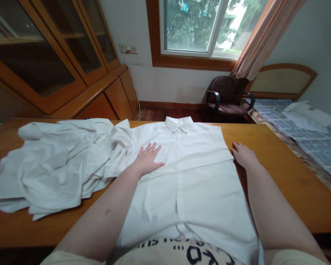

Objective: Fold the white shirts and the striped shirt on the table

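A white collared shirt [193,184] lies spread flat on the wooden table [287,176], collar [178,123] at the far edge, with a sleeve folded across its chest. My left hand [148,159] rests flat on the shirt's left chest, fingers stretched out. My right hand [244,154] lies at the shirt's right edge, by the folded sleeve's end, palm down on the table with fingers loosely extended. Neither hand holds anything.
A heap of crumpled white garments [57,162] covers the table's left part. Wooden glass-door cabinets [52,59] stand at left. A dark armchair [226,96] sits under the window, and a bed with a blue checked cover [314,143] is at right.
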`<move>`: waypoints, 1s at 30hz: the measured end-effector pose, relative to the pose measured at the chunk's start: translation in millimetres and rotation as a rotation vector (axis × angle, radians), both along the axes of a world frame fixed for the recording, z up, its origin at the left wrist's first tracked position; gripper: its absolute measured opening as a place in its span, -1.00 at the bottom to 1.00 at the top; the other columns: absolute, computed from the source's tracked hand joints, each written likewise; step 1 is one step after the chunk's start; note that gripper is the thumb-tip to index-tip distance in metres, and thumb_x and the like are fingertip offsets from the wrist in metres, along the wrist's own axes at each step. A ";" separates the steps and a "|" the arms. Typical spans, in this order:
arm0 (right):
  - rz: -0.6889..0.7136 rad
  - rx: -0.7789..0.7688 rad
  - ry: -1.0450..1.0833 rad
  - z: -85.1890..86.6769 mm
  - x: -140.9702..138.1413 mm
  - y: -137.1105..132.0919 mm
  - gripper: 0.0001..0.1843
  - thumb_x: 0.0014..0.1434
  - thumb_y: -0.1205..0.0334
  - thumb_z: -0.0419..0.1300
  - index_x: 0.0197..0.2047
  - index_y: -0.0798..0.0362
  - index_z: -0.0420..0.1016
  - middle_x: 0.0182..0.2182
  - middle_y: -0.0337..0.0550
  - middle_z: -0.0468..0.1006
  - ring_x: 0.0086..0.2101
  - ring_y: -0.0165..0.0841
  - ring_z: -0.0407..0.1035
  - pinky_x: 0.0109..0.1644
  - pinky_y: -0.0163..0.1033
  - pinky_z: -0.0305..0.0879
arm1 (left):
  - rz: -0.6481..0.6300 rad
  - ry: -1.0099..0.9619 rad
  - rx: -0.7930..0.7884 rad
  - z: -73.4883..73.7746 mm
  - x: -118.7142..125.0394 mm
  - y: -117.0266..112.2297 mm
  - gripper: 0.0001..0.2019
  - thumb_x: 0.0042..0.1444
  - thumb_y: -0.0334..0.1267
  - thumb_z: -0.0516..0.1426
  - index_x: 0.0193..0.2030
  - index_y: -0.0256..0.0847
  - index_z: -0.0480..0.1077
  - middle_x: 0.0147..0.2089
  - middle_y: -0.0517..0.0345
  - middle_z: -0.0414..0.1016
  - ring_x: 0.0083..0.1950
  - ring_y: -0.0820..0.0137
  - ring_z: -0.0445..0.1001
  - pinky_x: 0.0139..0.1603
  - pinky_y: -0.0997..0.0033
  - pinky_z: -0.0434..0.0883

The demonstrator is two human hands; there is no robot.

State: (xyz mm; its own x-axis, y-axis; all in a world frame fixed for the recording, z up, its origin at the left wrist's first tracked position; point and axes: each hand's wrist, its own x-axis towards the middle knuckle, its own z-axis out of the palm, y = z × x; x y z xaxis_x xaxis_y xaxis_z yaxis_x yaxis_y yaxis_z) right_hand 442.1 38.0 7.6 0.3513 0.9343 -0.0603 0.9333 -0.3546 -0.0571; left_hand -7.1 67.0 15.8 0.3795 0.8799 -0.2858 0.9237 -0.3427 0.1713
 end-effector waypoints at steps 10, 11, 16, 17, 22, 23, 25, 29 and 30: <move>0.051 0.101 0.238 21.3 -15.8 -7.5 -0.69 0.09 0.00 0.12 -0.34 0.02 0.56 -0.42 -0.11 0.58 -0.40 -0.28 0.39 -0.41 -0.28 0.16 | -0.112 -0.173 0.186 19.0 8.6 -21.9 -0.42 0.12 0.01 0.09 0.25 -0.18 0.24 0.36 -0.10 0.13 0.37 0.08 0.05 0.34 0.03 -0.03; 0.036 0.091 0.251 21.4 -13.9 -8.5 -0.69 0.08 -0.02 0.13 -0.37 0.02 0.56 -0.44 -0.12 0.57 -0.42 -0.29 0.38 -0.43 -0.28 0.14 | -0.211 -0.228 0.195 23.3 11.2 -26.9 -0.51 0.11 -0.01 0.11 0.16 -0.15 0.32 0.27 -0.04 0.27 0.29 0.14 0.19 0.30 0.12 0.07; 0.018 -0.044 0.424 20.0 3.2 -14.8 -0.64 -0.02 -0.10 0.20 -0.51 0.05 0.46 -0.59 -0.20 0.47 -0.57 -0.39 0.27 -0.50 -0.30 0.08 | -0.434 -0.288 0.122 29.5 23.2 -41.0 -0.80 0.08 -0.16 0.18 -0.15 -0.10 0.45 -0.13 0.14 0.51 -0.08 0.29 0.44 -0.03 0.29 0.32; 0.028 -0.075 0.473 20.4 5.9 -16.2 -0.66 -0.03 -0.08 0.21 -0.52 0.05 0.43 -0.61 -0.23 0.45 -0.58 -0.42 0.24 -0.51 -0.31 0.07 | -0.428 -0.285 0.115 28.1 24.4 -40.9 -0.82 0.08 -0.18 0.18 -0.16 -0.10 0.45 -0.15 0.14 0.51 -0.09 0.29 0.43 -0.06 0.30 0.32; 0.037 -0.141 0.678 22.4 9.7 -18.5 -0.75 -0.05 0.03 0.20 -0.52 0.04 0.38 -0.66 -0.29 0.38 -0.60 -0.44 0.22 -0.51 -0.33 0.08 | -0.420 -0.272 0.134 22.4 25.4 -36.7 -0.88 0.15 -0.26 0.08 -0.26 -0.14 0.44 -0.23 0.14 0.50 -0.16 0.32 0.43 -0.12 0.34 0.31; 0.018 -0.115 0.665 21.4 8.4 -17.3 -0.75 -0.02 0.02 0.18 -0.50 0.04 0.39 -0.65 -0.27 0.39 -0.59 -0.43 0.24 -0.50 -0.33 0.10 | -0.426 -0.263 0.149 22.9 25.6 -36.6 -0.87 0.16 -0.28 0.06 -0.28 -0.15 0.44 -0.24 0.14 0.50 -0.17 0.32 0.43 -0.13 0.34 0.30; -0.026 -0.012 0.580 17.5 4.3 -13.6 -0.71 0.03 -0.01 0.14 -0.44 0.05 0.44 -0.58 -0.21 0.47 -0.54 -0.38 0.30 -0.46 -0.31 0.14 | -0.441 -0.247 0.173 26.3 26.4 -38.3 -0.85 0.17 -0.30 0.03 -0.32 -0.17 0.43 -0.28 0.13 0.50 -0.20 0.32 0.43 -0.16 0.34 0.29; -0.030 0.139 0.448 9.1 -4.3 -6.1 -0.63 0.09 -0.06 0.10 -0.28 0.05 0.53 -0.34 -0.11 0.59 -0.35 -0.29 0.40 -0.30 -0.27 0.21 | -0.446 -0.259 0.164 38.5 27.5 -47.4 -0.83 0.17 -0.32 0.00 -0.33 -0.16 0.42 -0.31 0.14 0.51 -0.24 0.34 0.43 -0.18 0.35 0.28; -0.028 0.142 0.439 8.0 -5.7 -5.1 -0.62 0.10 -0.07 0.10 -0.25 0.05 0.54 -0.32 -0.09 0.59 -0.33 -0.28 0.41 -0.28 -0.26 0.22 | -0.438 -0.271 0.129 41.0 27.4 -49.7 -0.83 0.17 -0.30 0.01 -0.31 -0.15 0.42 -0.31 0.16 0.51 -0.25 0.35 0.44 -0.20 0.37 0.28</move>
State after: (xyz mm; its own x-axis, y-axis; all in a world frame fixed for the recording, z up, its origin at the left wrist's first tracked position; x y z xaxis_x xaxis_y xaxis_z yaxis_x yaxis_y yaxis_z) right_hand 436.4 32.9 15.7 0.3464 0.9346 -0.0814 0.8001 -0.3396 -0.4945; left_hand 20.3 17.3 56.8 0.7645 0.6441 -0.0266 0.6178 -0.7203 0.3155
